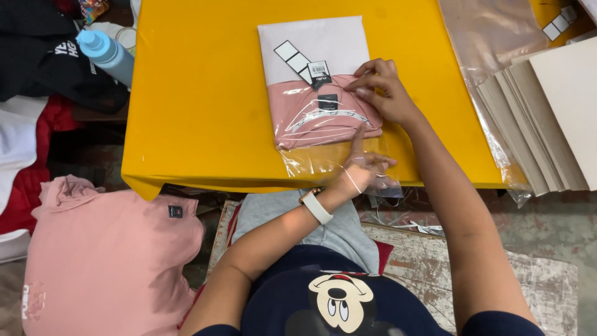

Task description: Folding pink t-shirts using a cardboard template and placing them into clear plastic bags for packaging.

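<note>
Both hands grip the clear plastic bag (323,158) over a folded pink shirt (326,115): left hand (364,168), right hand (380,87).

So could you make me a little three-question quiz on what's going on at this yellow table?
1. True or false: the folded pink garment lies inside a clear plastic bag on the yellow table.
2. Which hand rests on the garment's upper right edge? A) left hand B) right hand C) neither
3. Fill in: the left hand is at the bag's ____ end, nearest the person.

Key
1. True. A white backing sheet shows above the pink fabric.
2. B. The right hand has its fingers on that edge.
3. Open. The loose plastic there holds no garment.
</note>
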